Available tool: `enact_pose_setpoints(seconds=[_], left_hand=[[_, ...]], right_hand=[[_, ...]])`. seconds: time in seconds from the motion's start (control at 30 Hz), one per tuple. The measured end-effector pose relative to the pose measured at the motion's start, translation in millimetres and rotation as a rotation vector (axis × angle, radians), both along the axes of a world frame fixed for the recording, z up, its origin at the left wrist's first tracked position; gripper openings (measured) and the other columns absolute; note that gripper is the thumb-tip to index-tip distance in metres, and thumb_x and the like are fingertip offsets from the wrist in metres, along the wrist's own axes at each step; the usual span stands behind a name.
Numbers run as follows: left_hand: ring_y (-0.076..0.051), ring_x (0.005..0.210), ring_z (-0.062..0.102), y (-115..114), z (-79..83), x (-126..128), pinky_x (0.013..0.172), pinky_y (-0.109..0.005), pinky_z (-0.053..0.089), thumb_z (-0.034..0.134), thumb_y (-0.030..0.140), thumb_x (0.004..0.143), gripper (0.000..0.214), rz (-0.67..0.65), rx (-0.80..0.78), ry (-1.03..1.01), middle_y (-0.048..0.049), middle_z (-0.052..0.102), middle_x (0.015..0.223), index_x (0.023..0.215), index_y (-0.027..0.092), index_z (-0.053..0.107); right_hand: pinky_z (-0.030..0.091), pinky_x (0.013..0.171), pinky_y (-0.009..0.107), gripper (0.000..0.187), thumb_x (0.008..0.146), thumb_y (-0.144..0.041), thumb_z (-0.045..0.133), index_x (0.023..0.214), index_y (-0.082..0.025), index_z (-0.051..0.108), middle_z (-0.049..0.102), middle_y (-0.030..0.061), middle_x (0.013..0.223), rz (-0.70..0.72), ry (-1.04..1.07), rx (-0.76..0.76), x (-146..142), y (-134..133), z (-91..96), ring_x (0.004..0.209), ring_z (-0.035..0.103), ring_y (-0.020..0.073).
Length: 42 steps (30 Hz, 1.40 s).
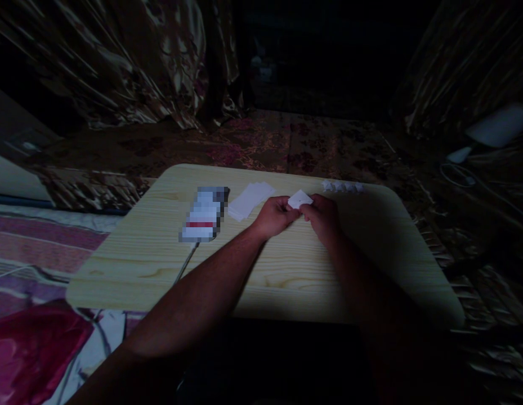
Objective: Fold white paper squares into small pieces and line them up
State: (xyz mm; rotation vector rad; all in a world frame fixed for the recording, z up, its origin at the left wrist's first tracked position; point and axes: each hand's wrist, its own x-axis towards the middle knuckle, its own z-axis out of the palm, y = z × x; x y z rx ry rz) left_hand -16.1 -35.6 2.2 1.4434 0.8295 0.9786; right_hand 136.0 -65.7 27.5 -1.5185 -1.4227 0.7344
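Over the middle of a pale wooden table (151, 264), my left hand (275, 215) and my right hand (323, 216) meet with fingers pinched on a small white piece of paper (300, 198), held just above the tabletop. A fanned stack of white paper squares (249, 200) lies just left of my left hand. A row of several small white folded paper shapes (343, 186) sits near the table's far edge, beyond my right hand.
A blurred rectangular object (204, 216) with a cable (186, 263) trailing toward me lies left of the papers. Patterned dark cloth (286, 140) surrounds the table. Striped pink bedding (33, 247) is at left; a white device (497, 128) with a cord at far right.
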Motion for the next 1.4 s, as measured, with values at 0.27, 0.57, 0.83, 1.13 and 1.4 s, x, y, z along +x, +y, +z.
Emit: enact_pose_setpoints(seconds=[0.27, 0.57, 0.83, 1.13, 1.4], left_hand=[[-0.006, 0.052, 0.039, 0, -2.9, 0, 0.050, -0.021, 0.029, 0.072, 0.029, 0.070, 0.021, -0.035, 0.053, 0.039, 0.0045, 0.050, 0.059, 0.069, 0.014, 0.057], [-0.011, 0.053, 0.053, 4, 9.0, 1, 0.045, -0.022, 0.038, 0.065, 0.045, 0.078, 0.028, 0.099, -0.176, -0.246, -0.0001, 0.060, 0.067, 0.085, 0.017, 0.063], [-0.008, 0.047, 0.047, 9, 4.4, -2, 0.044, -0.022, 0.034, 0.081, 0.040, 0.066, 0.031, 0.116, -0.216, -0.188, 0.0006, 0.059, 0.057, 0.068, 0.014, 0.063], [-0.009, 0.050, 0.051, 12, 5.8, -4, 0.043, -0.022, 0.034, 0.080, 0.038, 0.064, 0.029, 0.147, -0.261, -0.251, -0.0017, 0.063, 0.062, 0.067, 0.014, 0.063], [-0.008, 0.046, 0.047, 11, 6.1, -4, 0.042, -0.022, 0.029, 0.080, 0.039, 0.064, 0.030, 0.138, -0.266, -0.213, 0.0003, 0.060, 0.058, 0.065, 0.015, 0.061]], right_hand=[[0.033, 0.051, 0.025, 0.015, 0.070, -0.033, 0.060, 0.066, -0.019, 0.059, 0.055, -0.0032, 0.052, 0.001, -0.037, 0.002, 1, 1, -2.0, 0.055, 0.048, 0.0135], [0.031, 0.049, 0.026, 0.016, 0.070, -0.033, 0.060, 0.062, -0.019, 0.058, 0.053, -0.0041, 0.048, 0.074, -0.039, -0.044, 7, 4, -3.3, 0.049, 0.047, 0.0130], [0.031, 0.051, 0.024, 0.018, 0.071, -0.036, 0.063, 0.066, -0.019, 0.060, 0.055, -0.0044, 0.053, 0.164, -0.139, -0.020, 3, 4, -9.3, 0.053, 0.048, 0.0116], [0.045, 0.055, 0.026, 0.023, 0.070, -0.036, 0.066, 0.085, -0.018, 0.063, 0.061, -0.0029, 0.062, 0.110, 0.301, 0.006, 7, 8, -6.5, 0.055, 0.054, 0.0117], [0.051, 0.061, 0.027, 0.025, 0.071, -0.033, 0.068, 0.091, -0.019, 0.067, 0.068, 0.0000, 0.074, 0.235, 0.272, 0.023, 11, 3, -0.6, 0.064, 0.061, 0.0134]])
